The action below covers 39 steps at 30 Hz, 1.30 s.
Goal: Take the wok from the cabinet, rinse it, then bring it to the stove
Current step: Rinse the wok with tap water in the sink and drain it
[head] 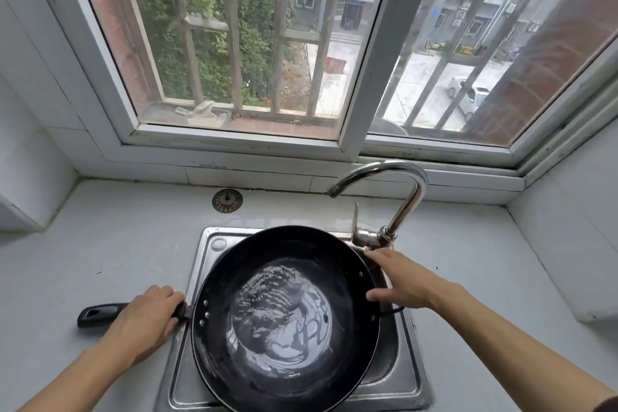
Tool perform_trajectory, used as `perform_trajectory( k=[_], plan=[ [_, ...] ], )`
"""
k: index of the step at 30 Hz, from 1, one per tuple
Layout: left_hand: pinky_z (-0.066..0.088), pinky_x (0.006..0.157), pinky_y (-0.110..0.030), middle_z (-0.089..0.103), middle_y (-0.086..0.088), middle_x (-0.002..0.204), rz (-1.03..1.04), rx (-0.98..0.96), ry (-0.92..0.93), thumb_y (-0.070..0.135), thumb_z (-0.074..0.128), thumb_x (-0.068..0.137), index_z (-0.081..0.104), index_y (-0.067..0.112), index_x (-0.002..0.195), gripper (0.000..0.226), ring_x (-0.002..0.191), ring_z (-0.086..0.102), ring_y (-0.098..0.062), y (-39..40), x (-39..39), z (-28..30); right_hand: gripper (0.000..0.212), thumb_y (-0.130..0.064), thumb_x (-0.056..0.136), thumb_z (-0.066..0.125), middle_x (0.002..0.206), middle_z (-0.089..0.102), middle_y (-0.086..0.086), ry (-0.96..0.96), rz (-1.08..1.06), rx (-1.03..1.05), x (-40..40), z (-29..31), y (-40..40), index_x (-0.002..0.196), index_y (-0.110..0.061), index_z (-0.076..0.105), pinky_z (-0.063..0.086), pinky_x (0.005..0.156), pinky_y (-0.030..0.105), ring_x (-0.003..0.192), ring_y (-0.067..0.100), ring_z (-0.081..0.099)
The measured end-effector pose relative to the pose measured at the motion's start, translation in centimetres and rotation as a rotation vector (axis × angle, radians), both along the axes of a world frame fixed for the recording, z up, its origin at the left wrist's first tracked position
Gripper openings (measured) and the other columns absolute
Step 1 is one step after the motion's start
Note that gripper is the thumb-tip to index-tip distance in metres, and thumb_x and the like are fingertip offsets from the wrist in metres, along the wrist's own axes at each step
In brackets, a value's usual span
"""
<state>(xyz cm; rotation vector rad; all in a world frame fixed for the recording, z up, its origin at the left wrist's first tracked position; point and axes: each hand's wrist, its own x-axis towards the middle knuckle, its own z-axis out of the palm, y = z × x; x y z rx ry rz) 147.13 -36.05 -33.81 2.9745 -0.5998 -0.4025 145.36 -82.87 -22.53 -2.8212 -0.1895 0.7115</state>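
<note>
A black wok sits over the steel sink, with rippling water pooled in its bottom. Its long black handle points left over the counter. My left hand grips that handle close to the wok's rim. My right hand is at the wok's right rim, fingers curled over the edge near the small loop handle. The chrome tap arches above the wok's far right side, and no water runs from its spout.
A round metal sink strainer lies on the white counter behind the sink. A barred window fills the wall behind. White tiled walls close in on both sides. No stove is in view.
</note>
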Motion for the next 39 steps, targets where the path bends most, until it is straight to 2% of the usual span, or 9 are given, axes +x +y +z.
perform_trajectory(
  k=[4,10,17,22,25,27,29,33,39],
  plan=[
    [0.042,0.085,-0.029,0.053,0.009,0.109,-0.051,0.014,0.046,0.039,0.059,0.086,0.052,0.029,0.111,0.028,0.105,0.049,-0.014,0.4,0.6,-0.2,0.112,-0.047,0.064,0.085,0.151,0.031,-0.003,0.103,0.157,-0.192,-0.3,-0.3,-0.9,0.152,-0.028,0.019,0.029,0.114,0.037,0.136,0.024,0.032],
    [0.04,0.087,-0.027,0.053,0.006,0.112,-0.082,0.012,0.144,0.035,0.059,0.086,0.052,0.026,0.112,0.028,0.109,0.052,-0.015,0.3,1.8,0.1,0.12,-0.041,0.062,0.087,0.142,0.037,0.004,0.063,0.305,-0.398,0.7,-1.5,-0.2,0.153,-0.024,0.01,0.032,0.106,0.037,0.128,0.027,0.035],
    [0.044,0.086,-0.032,0.049,0.007,0.113,-0.125,0.014,0.123,0.03,0.054,0.088,0.05,0.027,0.115,0.027,0.11,0.05,-0.016,0.4,1.8,0.7,0.128,-0.044,0.058,0.084,0.131,0.044,0.003,-0.085,0.323,-0.351,-0.3,-2.0,-0.6,0.153,-0.025,0.001,0.033,0.097,0.033,0.115,0.025,0.04],
    [0.048,0.074,-0.035,0.052,0.005,0.105,-0.069,-0.01,0.0,0.032,0.058,0.087,0.054,0.026,0.111,0.025,0.098,0.055,-0.021,0.4,1.8,1.8,0.114,-0.044,0.05,0.08,0.127,0.044,0.002,-0.229,0.263,-0.347,-1.5,-3.0,-1.1,0.147,-0.017,0.024,0.038,0.095,0.034,0.112,0.025,0.043],
    [0.047,0.056,-0.035,0.055,0.004,0.088,-0.044,-0.071,-0.137,0.022,0.076,0.074,0.057,0.024,0.099,0.032,0.078,0.058,-0.024,0.2,1.8,2.9,0.122,-0.028,0.037,0.083,0.12,0.048,0.007,-0.358,0.188,-0.347,-1.5,-3.4,-0.9,0.144,-0.01,0.028,0.046,0.089,0.038,0.107,0.029,0.049],
    [0.038,0.048,-0.029,0.054,0.003,0.078,-0.057,-0.085,-0.221,0.015,0.086,0.06,0.058,0.02,0.09,0.042,0.066,0.057,-0.025,0.0,1.9,3.5,0.122,-0.015,0.033,0.081,0.118,0.048,0.008,-0.459,0.14,-0.307,-1.3,-3.7,-0.7,0.144,-0.007,0.03,0.047,0.086,0.039,0.106,0.03,0.048],
    [0.037,0.049,-0.03,0.054,0.001,0.076,-0.063,-0.093,-0.276,0.011,0.089,0.054,0.059,0.016,0.087,0.045,0.063,0.055,-0.026,-0.3,2.1,4.2,0.119,-0.005,0.033,0.076,0.117,0.045,0.007,-0.537,0.088,-0.279,-0.9,-3.9,-0.3,0.143,-0.009,0.032,0.046,0.084,0.039,0.105,0.03,0.047],
    [0.045,0.052,-0.04,0.053,-0.003,0.075,-0.016,-0.11,-0.349,0.006,0.086,0.057,0.057,0.012,0.085,0.041,0.063,0.051,-0.028,-0.8,2.4,4.8,0.113,0.004,0.033,0.078,0.116,0.043,0.008,-0.636,0.003,-0.246,-0.3,-5.0,0.1,0.137,-0.011,0.039,0.046,0.08,0.039,0.1,0.03,0.046],
    [0.037,0.051,-0.038,0.049,-0.004,0.073,0.012,-0.113,-0.389,0.001,0.082,0.062,0.055,0.011,0.081,0.035,0.061,0.045,-0.028,-1.3,2.2,5.2,0.106,-0.002,0.034,0.089,0.111,0.046,0.01,-0.664,-0.057,-0.185,0.5,-6.5,0.2,0.129,-0.009,0.044,0.047,0.074,0.042,0.094,0.031,0.045]
  ],
)
